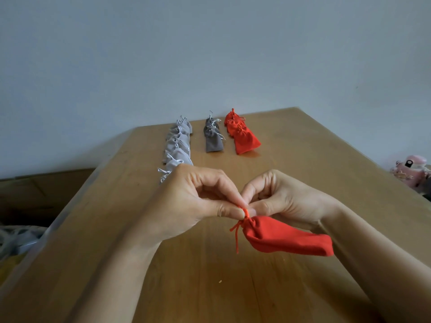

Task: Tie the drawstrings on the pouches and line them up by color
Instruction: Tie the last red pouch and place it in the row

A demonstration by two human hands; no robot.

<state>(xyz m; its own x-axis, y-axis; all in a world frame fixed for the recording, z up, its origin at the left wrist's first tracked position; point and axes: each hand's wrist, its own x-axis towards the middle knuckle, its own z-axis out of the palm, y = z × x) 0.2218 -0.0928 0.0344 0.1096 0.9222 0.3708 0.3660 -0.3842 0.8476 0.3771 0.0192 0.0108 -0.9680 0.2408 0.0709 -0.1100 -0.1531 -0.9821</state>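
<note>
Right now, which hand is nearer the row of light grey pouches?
Left. The left hand is at the near end of the light grey row, covering part of its nearest pouch. The right hand is farther right. Both pinch the red pouch by its string.

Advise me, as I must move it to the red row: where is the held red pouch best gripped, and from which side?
Probably take the cinched neck of the red pouch, just under the drawstring, grip coming from above. There it is gathered narrow; the body sags loose to the right.

A wooden table (303,173) carries three pouch rows: light grey (178,145), dark grey (213,141), red (243,136).
</note>
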